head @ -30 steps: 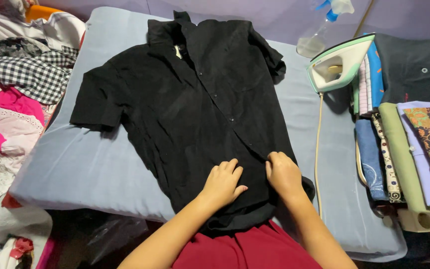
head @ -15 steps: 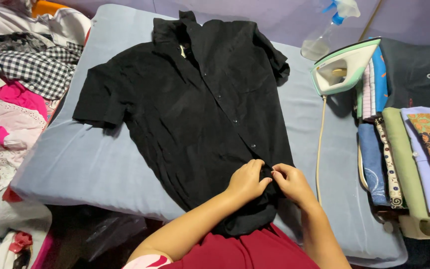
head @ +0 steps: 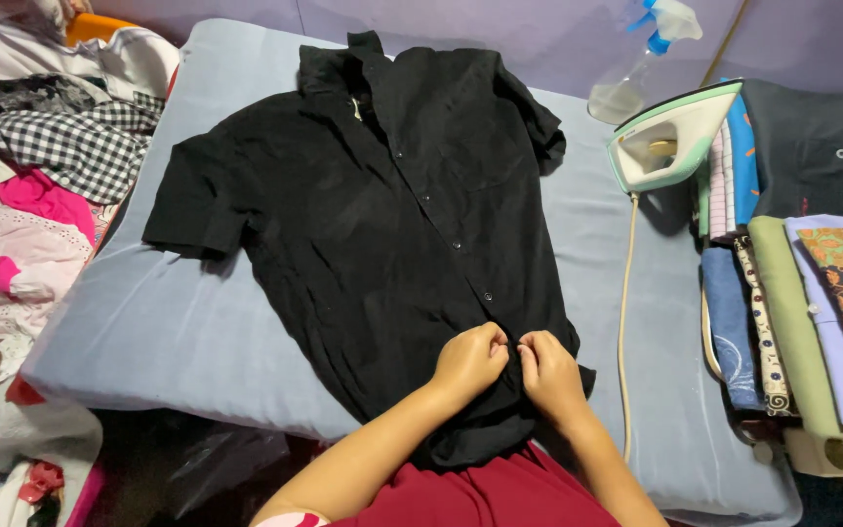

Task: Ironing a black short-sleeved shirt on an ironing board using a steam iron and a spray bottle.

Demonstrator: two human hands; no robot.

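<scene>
1. Your left hand (head: 468, 359) and right hand (head: 546, 374) sit knuckle to knuckle, fingers curled, both pinching the button placket near the hem.
2. The black short-sleeved cotton shirt (head: 373, 224) lies flat and slightly creased, collar away from you.
3. It rests on a grey-blue padded surface (head: 148, 332); a mint-green and white iron (head: 670, 146) stands upright to the right.

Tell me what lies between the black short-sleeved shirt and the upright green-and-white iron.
In the head view, only bare grey-blue pad lies between shirt and iron.

Both hands (head: 510, 363) pinched, fingertips together
</scene>
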